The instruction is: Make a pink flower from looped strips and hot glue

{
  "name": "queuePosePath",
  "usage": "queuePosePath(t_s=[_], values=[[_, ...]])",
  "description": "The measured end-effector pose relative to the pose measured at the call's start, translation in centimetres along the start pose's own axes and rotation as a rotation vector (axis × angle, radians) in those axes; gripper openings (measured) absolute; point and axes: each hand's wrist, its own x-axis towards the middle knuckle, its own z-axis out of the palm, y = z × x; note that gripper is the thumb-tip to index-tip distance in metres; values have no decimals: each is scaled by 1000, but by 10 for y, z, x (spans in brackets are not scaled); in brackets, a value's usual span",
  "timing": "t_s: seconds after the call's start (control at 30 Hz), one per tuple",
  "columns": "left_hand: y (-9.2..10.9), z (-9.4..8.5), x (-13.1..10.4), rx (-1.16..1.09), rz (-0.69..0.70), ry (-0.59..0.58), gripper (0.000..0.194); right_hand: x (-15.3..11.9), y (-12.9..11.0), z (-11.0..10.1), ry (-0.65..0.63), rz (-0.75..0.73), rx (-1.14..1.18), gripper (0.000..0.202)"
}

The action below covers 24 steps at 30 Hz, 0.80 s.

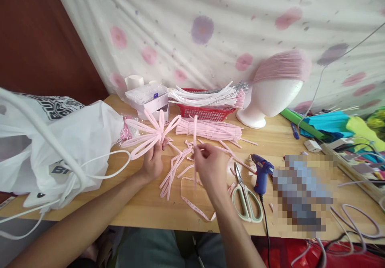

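1. A white plastic bag [81, 139] fills the left end of the bench [129, 208], a white cable crossing its front.
2. Near the bench's left end, the left hand [154, 159] is closed, fingers pressed together around the centre of a pink looped flower shape [161, 132]. Its fuzzy loops fan out above the hand, mostly to the left.
3. Behind it, toward the far left corner, sits a clear-lidded box [146, 94].
4. Loose pink strips [172, 179] lie between the two hands, on the bench's middle.
5. The right hand [202, 149] pinches one pink stem [195, 129] between thumb and fingers, holding it upright, apart from the flower shape.
6. Beyond this hand, a bundle of pink stems [210, 129] lies just in front of a red basket [204, 112] at the far edge, white stems [204, 98] piled across its top.
7. A pink measuring tape [194, 208] curls toward the near edge, beside the right forearm.
8. Right of that forearm lie green-handled scissors [247, 204], closed, then a blue glue gun [261, 175].
9. A white foam head [276, 93] with a pink cap stands at the far edge.
10. Toward the right end are a blurred patch [303, 195] and a white adapter [313, 145].
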Motion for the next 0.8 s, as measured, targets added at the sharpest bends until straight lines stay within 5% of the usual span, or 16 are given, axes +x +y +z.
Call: queuePosePath(t_s=[0.1,0.2,0.3,0.57,0.8], values=[[0,0,0,2,-15,-4,44,0,10,3,-40,-19,-274,24],[-3,0,-1,11,-34,0,44,21,27,-23,128,61,-747,32],[-5,0,-2,23,-49,-12,45,43,45,-49,145,149,-861,41],[-6,-1,-3,-3,-36,-13,44,51,48,-53,143,143,-935,35],[-4,0,-2,-13,-35,4,43,23,-12,-57,505,-240,-587,27]])
